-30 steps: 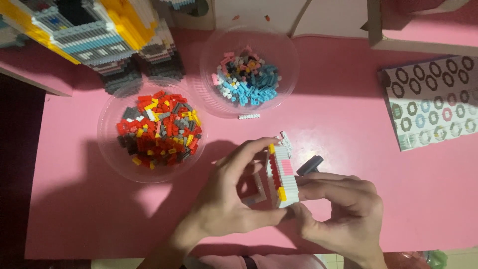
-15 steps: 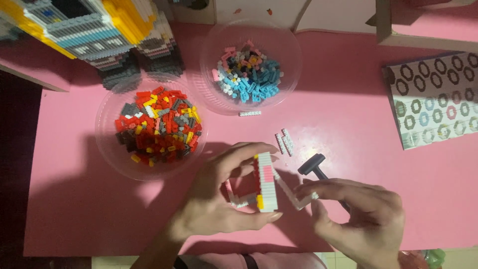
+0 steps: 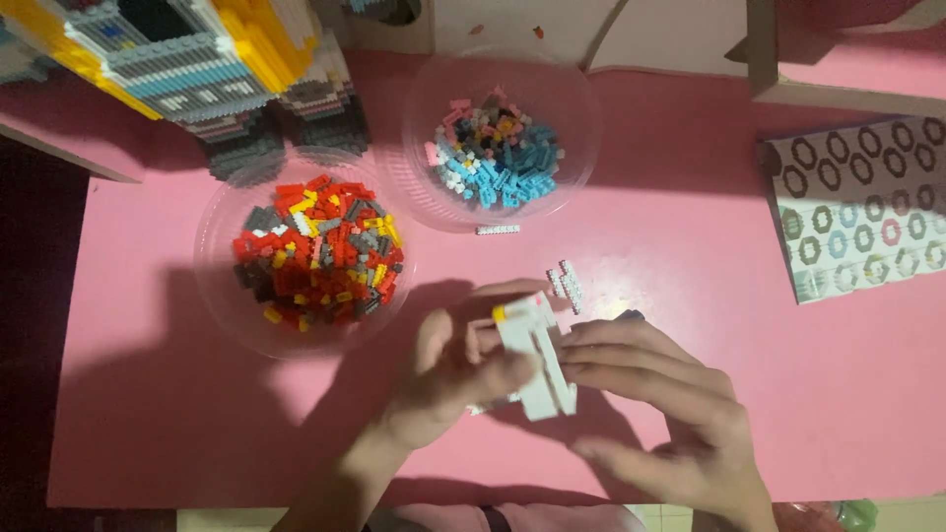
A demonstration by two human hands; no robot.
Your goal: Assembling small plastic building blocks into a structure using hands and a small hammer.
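White and blocky, the small brick build (image 3: 537,360) sits between both hands, just above the pink counter (image 3: 690,246). The left hand (image 3: 448,369) pinches it — its fingers (image 3: 503,366) press on the near side, thumb curled around the top. The right hand (image 3: 655,414) lays its fingers (image 3: 616,357) flat and close together along the other side, pushing in. A second ago the build stood more upright and showed a red and yellow edge; half a second ago the right hand was off to the side, near a little dark piece. Now the build is turned so its white face shows, with only a yellow tip at the top, and the right hand has come back to squeeze it. I think a piece is being pressed on tight.

Just past the fingertips lie a few loose white bricks (image 3: 565,284) on the counter. Farther up is one thin white strip (image 3: 498,230). To the left sits a clear round bowl of red, grey and yellow bricks (image 3: 317,254). Above it, a second clear bowl holds blue, pink and white bricks (image 3: 496,153).

At the top left stands a big finished model (image 3: 187,59) — yellow, grey and blue. On the right edge lies a flat rectangular sheet (image 3: 862,207), brown and pale, covered with rows of coloured rings.
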